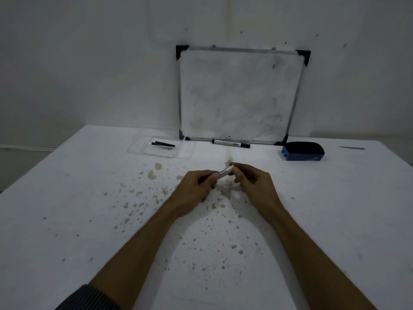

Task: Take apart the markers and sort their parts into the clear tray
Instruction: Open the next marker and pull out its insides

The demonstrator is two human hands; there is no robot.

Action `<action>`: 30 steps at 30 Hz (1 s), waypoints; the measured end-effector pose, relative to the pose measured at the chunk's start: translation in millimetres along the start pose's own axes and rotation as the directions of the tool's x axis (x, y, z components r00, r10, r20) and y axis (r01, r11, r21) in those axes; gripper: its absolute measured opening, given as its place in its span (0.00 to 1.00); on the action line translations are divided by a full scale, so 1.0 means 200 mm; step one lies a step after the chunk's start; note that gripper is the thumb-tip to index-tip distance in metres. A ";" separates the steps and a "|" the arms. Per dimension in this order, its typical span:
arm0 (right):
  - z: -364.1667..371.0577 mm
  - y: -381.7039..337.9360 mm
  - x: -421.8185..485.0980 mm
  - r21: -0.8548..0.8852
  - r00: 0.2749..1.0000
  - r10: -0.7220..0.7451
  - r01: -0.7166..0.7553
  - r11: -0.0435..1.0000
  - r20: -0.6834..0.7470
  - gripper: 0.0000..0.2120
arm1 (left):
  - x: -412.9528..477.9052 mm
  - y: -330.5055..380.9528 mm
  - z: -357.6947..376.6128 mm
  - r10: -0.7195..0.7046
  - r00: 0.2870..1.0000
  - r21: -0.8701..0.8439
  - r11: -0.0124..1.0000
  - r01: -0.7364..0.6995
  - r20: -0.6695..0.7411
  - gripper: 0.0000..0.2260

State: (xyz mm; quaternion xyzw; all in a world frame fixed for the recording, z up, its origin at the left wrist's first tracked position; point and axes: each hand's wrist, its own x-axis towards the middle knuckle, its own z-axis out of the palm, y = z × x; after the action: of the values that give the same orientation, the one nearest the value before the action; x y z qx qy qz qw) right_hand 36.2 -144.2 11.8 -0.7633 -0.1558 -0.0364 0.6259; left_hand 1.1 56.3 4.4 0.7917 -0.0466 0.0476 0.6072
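Marker [226, 171] gripped both hands, axis tilting up-right.

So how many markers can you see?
2. One marker is held between the left hand and right hand, mostly hidden. The other marker lies by the whiteboard. The tray holds only black parts.

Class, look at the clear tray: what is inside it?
Two thin black marker parts lie side by side inside the clear tray. Nothing else shows through its walls; exactly which parts they are is too small to tell.
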 end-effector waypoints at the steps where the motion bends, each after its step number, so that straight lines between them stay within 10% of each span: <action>1: 0.01 -0.01 0.00 0.010 1.000 -0.001 0.001 1.000 -0.006 0.16 | 0.00 0.01 0.01 0.005 1.000 -0.005 1.000 -0.005 -0.013 0.12; 10: 0.07 -0.07 -0.05 -0.185 0.996 -0.079 0.071 0.980 -0.036 0.20 | 0.01 0.09 0.02 -0.043 0.999 -0.395 0.918 0.027 -0.031 0.15; 17: 0.06 -0.07 -0.05 -0.389 0.984 -0.166 0.130 0.912 -0.058 0.14 | 0.06 0.10 0.11 -0.052 0.998 -0.351 0.934 0.061 0.034 0.17; 21: -0.02 0.01 0.04 -0.478 0.982 -0.148 0.075 0.875 -0.116 0.13 | 0.13 0.10 0.11 -0.075 0.993 0.110 0.990 0.085 -0.091 0.19; 24: -0.08 0.08 0.16 -0.655 0.963 -0.208 0.046 0.755 -0.173 0.11 | 0.16 -0.03 0.06 0.097 0.979 0.598 0.801 0.029 -0.177 0.25; 30: -0.04 0.18 0.47 -0.838 0.949 -0.280 0.032 0.545 -0.146 0.09 | 0.21 -0.18 0.05 0.107 0.988 0.795 0.606 0.022 -0.109 0.30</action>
State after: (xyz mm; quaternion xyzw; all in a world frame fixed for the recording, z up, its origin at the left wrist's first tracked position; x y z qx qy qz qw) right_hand 136.3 -140.0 3.6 -0.9376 -0.1039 -0.2619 0.2039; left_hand 47.9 56.0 -27.8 0.9717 0.0047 0.1351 0.1938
